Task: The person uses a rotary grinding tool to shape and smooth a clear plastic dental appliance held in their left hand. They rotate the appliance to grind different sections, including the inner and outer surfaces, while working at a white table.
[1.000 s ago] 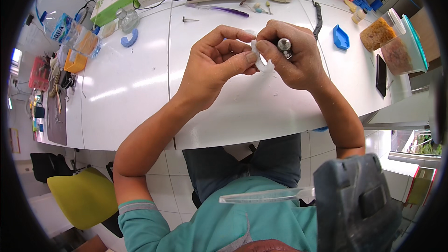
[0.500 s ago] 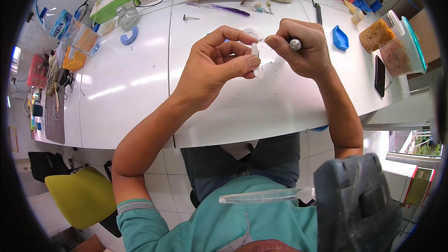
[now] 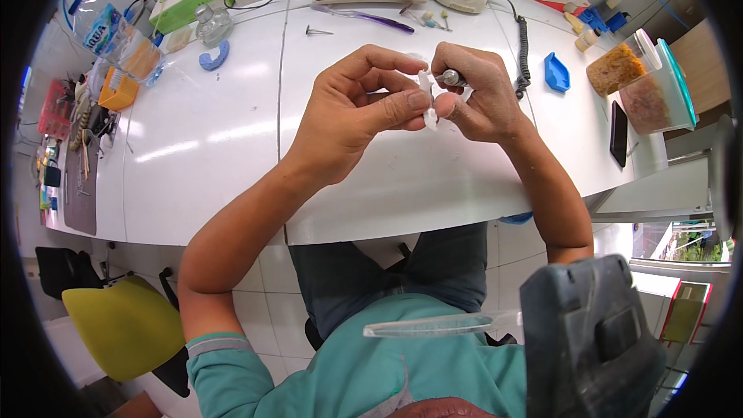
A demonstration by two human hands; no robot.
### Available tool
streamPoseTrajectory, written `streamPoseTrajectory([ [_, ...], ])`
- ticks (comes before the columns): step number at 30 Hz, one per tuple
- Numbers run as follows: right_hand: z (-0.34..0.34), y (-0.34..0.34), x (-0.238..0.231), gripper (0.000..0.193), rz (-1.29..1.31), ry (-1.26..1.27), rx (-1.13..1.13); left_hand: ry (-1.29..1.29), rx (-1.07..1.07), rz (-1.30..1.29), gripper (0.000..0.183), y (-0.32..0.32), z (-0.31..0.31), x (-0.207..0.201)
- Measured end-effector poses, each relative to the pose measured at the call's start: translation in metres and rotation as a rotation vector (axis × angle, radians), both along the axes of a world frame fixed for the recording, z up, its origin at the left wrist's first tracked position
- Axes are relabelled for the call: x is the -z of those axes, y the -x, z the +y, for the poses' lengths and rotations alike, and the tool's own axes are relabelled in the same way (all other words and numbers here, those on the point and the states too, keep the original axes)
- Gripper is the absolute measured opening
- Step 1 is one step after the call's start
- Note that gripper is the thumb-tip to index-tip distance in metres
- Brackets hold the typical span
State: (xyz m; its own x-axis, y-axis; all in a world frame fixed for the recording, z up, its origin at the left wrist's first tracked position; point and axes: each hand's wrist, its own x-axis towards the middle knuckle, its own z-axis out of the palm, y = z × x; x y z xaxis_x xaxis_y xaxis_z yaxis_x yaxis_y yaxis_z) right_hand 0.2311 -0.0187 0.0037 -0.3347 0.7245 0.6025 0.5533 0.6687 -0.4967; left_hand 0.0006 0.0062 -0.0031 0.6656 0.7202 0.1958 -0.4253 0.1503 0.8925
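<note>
The left hand [image 3: 352,112] pinches a small white piece [image 3: 431,118], held up over the counter [image 3: 371,193]. The right hand [image 3: 486,101] grips a silver tool [image 3: 450,77] close beside it. The piece looks light and hard, and thin parts might snap, so hold its edge gently, away from the tool.

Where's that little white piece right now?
The white piece is pinched in the left hand, just right of centre in the upper part of the head view; the right hand, holding a metal tool, is close on its right.
</note>
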Motion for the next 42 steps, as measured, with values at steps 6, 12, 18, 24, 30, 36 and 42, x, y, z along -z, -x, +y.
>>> streamPoseTrajectory([
  [6,0.0011,0.001,0.0015,0.061,-0.011,0.014,0.011,-0.008,-0.006,-0.009,0.033,-0.0003,-0.0004,0.0009],
  [12,0.0007,0.0023,-0.0009,0.063,-0.015,0.006,0.011,0.0,0.001,0.002,0.032,0.0017,-0.0013,-0.0017],
  [18,0.0014,0.0002,0.0014,0.063,-0.034,0.007,-0.002,0.004,0.013,-0.016,0.031,0.0008,-0.0015,-0.0016],
  [24,0.0013,0.0007,0.002,0.064,-0.008,-0.007,-0.008,0.024,0.023,-0.039,0.031,-0.0003,-0.0021,-0.0008],
  [30,0.0028,-0.0006,0.0037,0.064,-0.029,-0.016,-0.016,0.027,0.021,-0.01,0.03,0.0006,-0.0035,-0.003],
  [36,0.0043,-0.0002,0.0016,0.065,-0.015,-0.033,-0.028,0.035,0.019,0.008,0.029,-0.0002,-0.0034,-0.0035],
  [42,0.003,0.0016,0.0038,0.068,-0.005,0.001,-0.031,0.045,0.001,0.032,0.026,-0.0013,-0.0052,-0.0054],
])
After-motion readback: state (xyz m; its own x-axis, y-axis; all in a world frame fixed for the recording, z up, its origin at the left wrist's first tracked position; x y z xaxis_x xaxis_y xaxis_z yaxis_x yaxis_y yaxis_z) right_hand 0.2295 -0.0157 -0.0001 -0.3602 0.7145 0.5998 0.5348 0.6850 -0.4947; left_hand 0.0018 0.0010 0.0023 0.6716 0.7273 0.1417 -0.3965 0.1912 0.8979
